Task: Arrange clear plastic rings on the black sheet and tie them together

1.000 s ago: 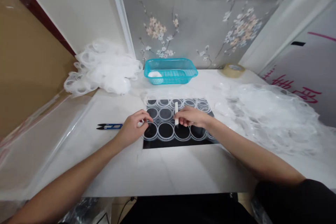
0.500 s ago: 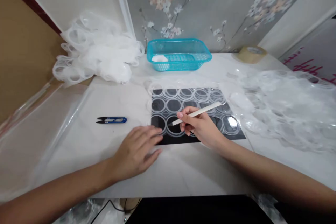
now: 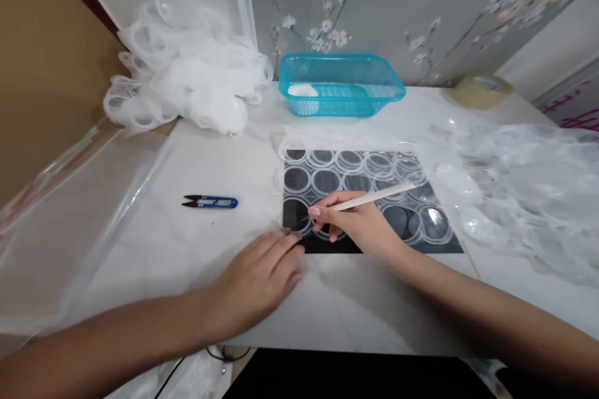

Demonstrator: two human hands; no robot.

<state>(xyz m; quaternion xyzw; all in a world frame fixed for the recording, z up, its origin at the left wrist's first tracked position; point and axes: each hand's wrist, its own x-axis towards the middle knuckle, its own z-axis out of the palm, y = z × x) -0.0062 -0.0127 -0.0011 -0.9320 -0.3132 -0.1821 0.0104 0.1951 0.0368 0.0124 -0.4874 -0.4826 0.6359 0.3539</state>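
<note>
My right hand (image 3: 353,221) grips a slim white pen-like tool (image 3: 377,195) between thumb and fingers. Its thin dark tip points down at the first ring in the front row of a clear sheet of translucent rings (image 3: 326,181). That sheet lies over a black rectangular mat (image 3: 388,245), and my right hand covers part of both. My left hand (image 3: 262,277) rests palm down, fingers stretched and close together, fingertips at the mat's front left corner. Whether the tip touches the sheet I cannot tell.
Blue thread snips (image 3: 210,201) lie left of the mat. Behind it stands a turquoise basket (image 3: 341,106) with something white inside. Translucent ring sheets are heaped at the back left (image 3: 187,75) and on the right (image 3: 528,187). A tape roll (image 3: 480,92) sits by the wall.
My right hand has brought the tool's tip leftward from the second front-row ring to the first. The left hand's fingers have drawn closer together. The whole view has shifted slightly.
</note>
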